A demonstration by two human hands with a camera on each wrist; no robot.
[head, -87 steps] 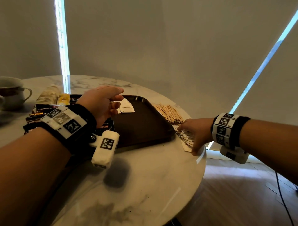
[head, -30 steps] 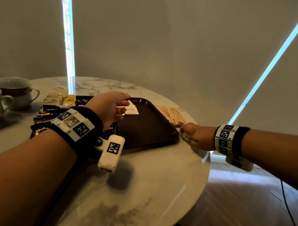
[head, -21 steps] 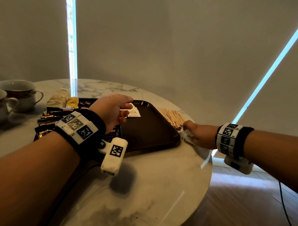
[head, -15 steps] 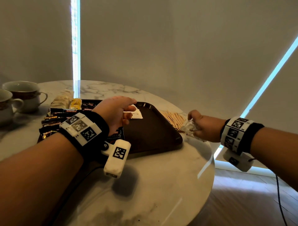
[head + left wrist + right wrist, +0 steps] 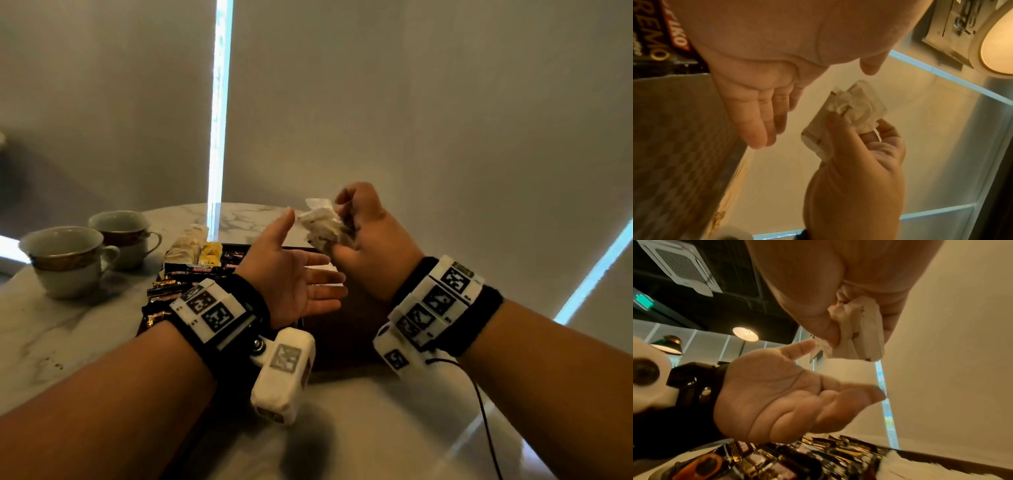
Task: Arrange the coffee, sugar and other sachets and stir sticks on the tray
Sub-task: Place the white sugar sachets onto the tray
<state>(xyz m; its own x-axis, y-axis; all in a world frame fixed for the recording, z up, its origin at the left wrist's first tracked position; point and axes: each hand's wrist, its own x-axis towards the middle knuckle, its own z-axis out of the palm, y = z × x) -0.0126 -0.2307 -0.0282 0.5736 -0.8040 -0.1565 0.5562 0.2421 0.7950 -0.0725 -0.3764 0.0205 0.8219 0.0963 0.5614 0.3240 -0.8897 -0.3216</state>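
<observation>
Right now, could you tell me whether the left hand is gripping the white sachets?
No, the left hand is open with its palm up, while the right hand grips the bundle of white sachets.

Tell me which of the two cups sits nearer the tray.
The farther cup, with its handle pointing right toward the tray. The other cup stands closer to the camera and further left, away from the tray.
</observation>
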